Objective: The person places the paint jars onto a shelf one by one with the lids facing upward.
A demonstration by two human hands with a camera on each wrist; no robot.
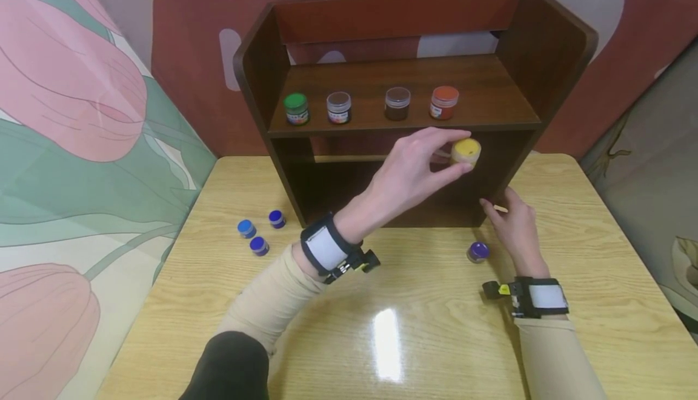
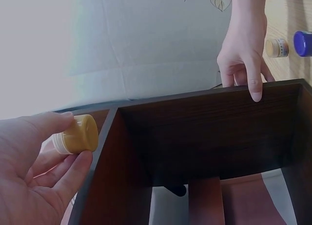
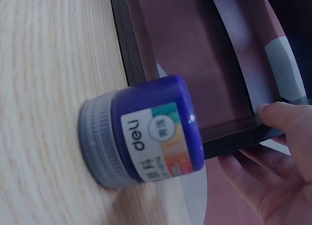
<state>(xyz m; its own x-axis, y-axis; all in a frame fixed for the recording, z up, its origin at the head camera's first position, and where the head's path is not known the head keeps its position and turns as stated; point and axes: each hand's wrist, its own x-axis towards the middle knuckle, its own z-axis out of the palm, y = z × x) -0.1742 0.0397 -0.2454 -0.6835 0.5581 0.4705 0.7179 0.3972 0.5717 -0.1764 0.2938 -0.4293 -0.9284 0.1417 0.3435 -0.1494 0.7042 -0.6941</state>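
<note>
My left hand [image 1: 406, 166] pinches a small yellow paint jar [image 1: 466, 152] between thumb and fingers, in front of the upper shelf board's edge. In the left wrist view, the yellow jar [image 2: 80, 134] is beside the dark wooden shelf unit [image 2: 204, 132]. My right hand [image 1: 515, 227] grips the unit's right side panel low down, with the thumb [image 3: 279, 115] on one face and the fingers round the other. On the table near that hand stands a purple paint jar [image 1: 478, 252], whose label shows in the right wrist view. A small pale-orange jar [image 2: 277, 47] appears beside it in the left wrist view.
On the upper shelf stand a green jar [image 1: 296, 108], two dark jars [image 1: 339, 108] [image 1: 397, 103] and a red-orange jar [image 1: 444, 103]. Three blue jars [image 1: 259, 246] stand left of the unit on the wooden table [image 1: 327, 339]. Patterned cloth [image 1: 180, 36] hangs behind.
</note>
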